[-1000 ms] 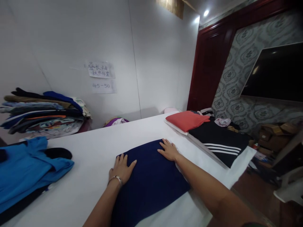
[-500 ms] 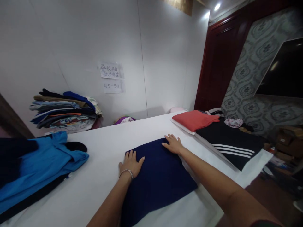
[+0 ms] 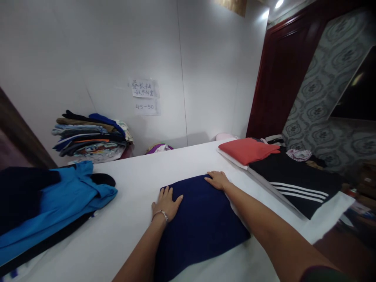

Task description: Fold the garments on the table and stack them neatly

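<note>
A navy-blue folded garment (image 3: 202, 227) lies flat on the white table (image 3: 135, 243) in front of me; its exact kind does not show. My left hand (image 3: 167, 204) rests on its far left corner, fingers spread, with a bracelet at the wrist. On the far right corner lies my right hand (image 3: 217, 181), palm down, the fingers a little apart. Both hands press on the cloth without gripping it. The near left edge of the garment runs behind my left forearm.
To the left lie a bright blue garment (image 3: 70, 196) and dark clothes. A stack of folded clothes (image 3: 91, 137) stands by the wall. At right are a folded coral garment (image 3: 246, 150) and a black garment with white stripes (image 3: 293, 178). Paper notes (image 3: 146, 96) hang on the wall.
The whole view has shifted slightly, so things appear further right. My right hand has drawn slightly closer over the garment's far right corner; my left hand stays at the far left corner.
</note>
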Action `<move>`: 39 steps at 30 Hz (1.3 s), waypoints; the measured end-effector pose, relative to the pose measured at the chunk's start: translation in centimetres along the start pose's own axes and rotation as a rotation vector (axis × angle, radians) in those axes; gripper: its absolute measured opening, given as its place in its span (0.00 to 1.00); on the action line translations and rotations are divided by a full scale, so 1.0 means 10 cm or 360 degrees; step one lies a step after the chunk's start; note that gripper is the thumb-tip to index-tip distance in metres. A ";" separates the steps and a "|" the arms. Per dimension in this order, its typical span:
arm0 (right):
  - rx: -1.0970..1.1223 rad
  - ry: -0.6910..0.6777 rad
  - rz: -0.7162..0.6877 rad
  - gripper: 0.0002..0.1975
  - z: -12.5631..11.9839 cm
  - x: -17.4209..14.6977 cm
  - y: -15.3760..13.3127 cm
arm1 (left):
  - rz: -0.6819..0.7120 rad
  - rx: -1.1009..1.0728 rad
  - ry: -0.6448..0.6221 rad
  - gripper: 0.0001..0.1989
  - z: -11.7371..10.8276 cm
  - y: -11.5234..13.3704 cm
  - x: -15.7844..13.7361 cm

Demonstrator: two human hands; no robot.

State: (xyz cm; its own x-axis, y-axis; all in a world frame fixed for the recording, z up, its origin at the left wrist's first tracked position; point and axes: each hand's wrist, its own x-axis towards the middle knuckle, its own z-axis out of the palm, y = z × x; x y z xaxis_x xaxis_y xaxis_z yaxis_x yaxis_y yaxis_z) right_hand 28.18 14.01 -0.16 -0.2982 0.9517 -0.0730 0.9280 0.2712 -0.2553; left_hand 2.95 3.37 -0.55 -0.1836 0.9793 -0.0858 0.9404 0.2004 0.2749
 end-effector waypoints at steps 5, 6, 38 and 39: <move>0.0011 -0.0066 0.0044 0.33 -0.12 -0.06 -0.06 | 0.0011 -0.0044 0.0006 0.36 -0.02 0.01 -0.03; 0.0006 -0.0022 0.0056 0.34 -0.13 -0.11 -0.07 | 0.0008 -0.0050 0.0007 0.36 -0.02 0.01 -0.03; 0.1136 0.0408 0.0394 0.35 0.19 -1.65 0.67 | -0.0296 -0.0693 0.0234 0.34 -0.10 -0.43 -0.41; 0.1167 0.0426 0.0414 0.36 0.21 -1.71 0.69 | -0.0296 -0.0744 0.0235 0.35 -0.09 -0.47 -0.49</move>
State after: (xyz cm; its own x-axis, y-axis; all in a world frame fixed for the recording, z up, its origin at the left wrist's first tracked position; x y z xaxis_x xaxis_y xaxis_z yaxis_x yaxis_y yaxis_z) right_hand 39.18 -0.68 -2.69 0.0558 0.9984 -0.0081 0.5509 -0.0375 -0.8337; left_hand -0.87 -2.36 -0.56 -0.4055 0.9129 -0.0473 0.6658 0.3305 0.6689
